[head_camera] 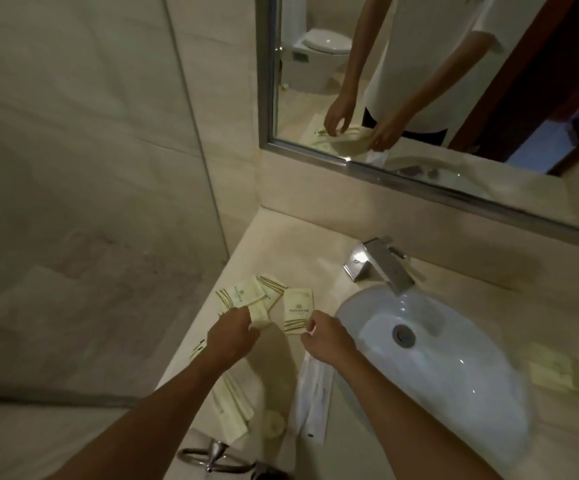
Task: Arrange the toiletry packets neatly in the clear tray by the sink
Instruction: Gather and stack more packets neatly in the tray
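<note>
Several cream toiletry packets with striped ends lie scattered on the counter left of the sink: one [243, 294], a second [272, 289] and a third [297, 310] near the back. More lie near the front edge [232, 403]. My left hand [232, 336] has its fingers curled on a cream packet [258, 315]. My right hand [328, 339] pinches the top of a long white plastic-wrapped packet [310, 400], which trails back under my wrist. I cannot make out a clear tray.
The white sink [454, 375] and chrome faucet [378, 263] are to the right. Another cream packet [555, 374] lies right of the sink. A small round item [274, 424] and a chrome towel ring [212, 459] are at the front. The mirror [419, 81] is behind, and the counter drops off at left.
</note>
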